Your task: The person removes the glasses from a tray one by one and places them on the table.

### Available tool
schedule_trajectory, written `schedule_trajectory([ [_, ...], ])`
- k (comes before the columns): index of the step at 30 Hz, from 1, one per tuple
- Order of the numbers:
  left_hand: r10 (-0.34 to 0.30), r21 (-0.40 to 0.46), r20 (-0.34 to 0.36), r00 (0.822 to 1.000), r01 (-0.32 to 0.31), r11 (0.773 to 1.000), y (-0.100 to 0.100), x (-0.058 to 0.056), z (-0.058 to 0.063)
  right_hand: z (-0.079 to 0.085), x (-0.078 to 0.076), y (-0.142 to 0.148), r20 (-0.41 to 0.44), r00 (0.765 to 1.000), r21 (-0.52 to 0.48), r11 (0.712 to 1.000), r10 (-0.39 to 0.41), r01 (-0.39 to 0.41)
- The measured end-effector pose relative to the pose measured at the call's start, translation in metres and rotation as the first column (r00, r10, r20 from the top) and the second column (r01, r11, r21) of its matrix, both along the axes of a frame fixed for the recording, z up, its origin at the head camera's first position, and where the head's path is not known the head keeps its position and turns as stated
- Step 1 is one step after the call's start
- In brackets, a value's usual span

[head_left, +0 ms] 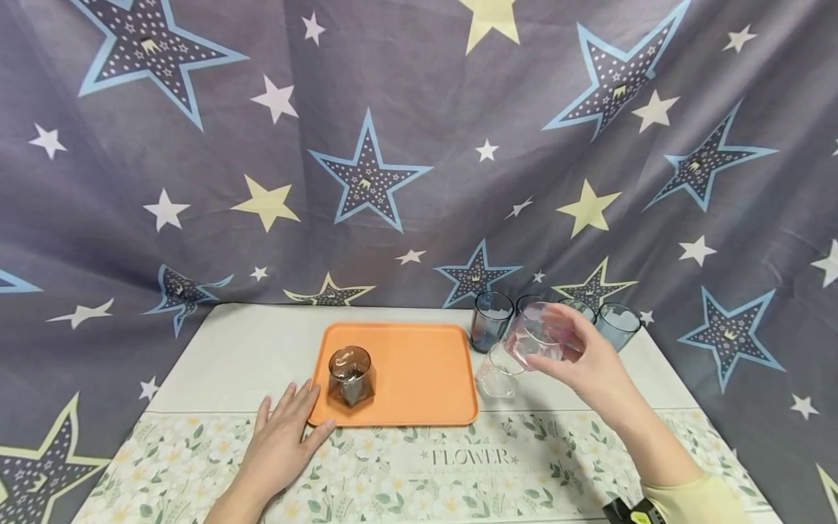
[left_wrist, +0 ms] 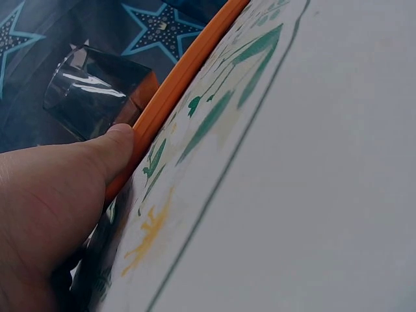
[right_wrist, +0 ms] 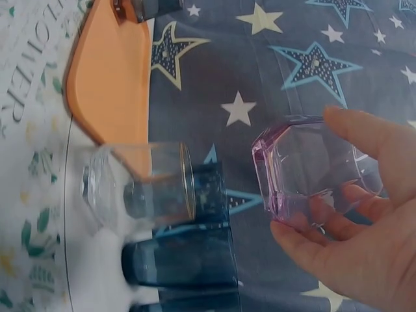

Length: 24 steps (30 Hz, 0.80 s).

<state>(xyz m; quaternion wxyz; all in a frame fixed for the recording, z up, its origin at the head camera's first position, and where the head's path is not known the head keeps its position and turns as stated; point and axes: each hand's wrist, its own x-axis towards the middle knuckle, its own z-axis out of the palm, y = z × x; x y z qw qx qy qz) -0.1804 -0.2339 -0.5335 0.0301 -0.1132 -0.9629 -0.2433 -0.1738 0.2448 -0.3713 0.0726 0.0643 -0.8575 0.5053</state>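
My right hand point(head_left: 589, 360) grips a pink-tinted clear glass point(right_wrist: 312, 172), holding it up in the air with thumb and fingers round its sides. Below it a clear glass point(head_left: 497, 380) stands on the table by the tray's right edge. At the left end of the orange tray point(head_left: 419, 378) sits a dark brown glass point(head_left: 351, 382) with a faceted base. My left hand point(head_left: 281, 440) lies at the tray's near left corner, fingers extended along the side. In the left wrist view its thumb point(left_wrist: 117, 146) touches the tray's rim.
Behind the pink glass, several blue and grey glasses stand in a row, among them a dark blue glass point(head_left: 491, 324) and a pale blue glass point(head_left: 617, 327). A star-patterned curtain point(head_left: 366, 255) rises behind the table. A floral cloth point(head_left: 419, 473) covers the front.
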Motion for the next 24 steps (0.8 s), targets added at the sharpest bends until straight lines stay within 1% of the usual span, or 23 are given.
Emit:
schedule_trajectory([
  [5,-0.003,0.0,-0.004,1.0,0.003,1.0,0.0,0.001,-0.001,0.0,0.002,0.015,0.001,1.0,0.032,0.999,-0.026,0.026],
  [14,0.001,-0.006,-0.004,1.0,-0.001,1.0,-0.002,-0.001,-0.001,-0.008,0.001,0.033,-0.005,0.999,0.028,0.999,-0.042,0.042],
  [19,-0.003,-0.007,-0.005,1.0,0.003,1.0,0.0,-0.001,0.001,-0.012,0.002,0.038,0.028,0.998,0.052,0.997,-0.064,0.062],
  [24,-0.006,-0.008,-0.008,1.0,0.006,1.0,0.001,0.0,0.004,-0.019,0.0,0.043,0.055,0.997,0.046,0.997,-0.063,0.06],
])
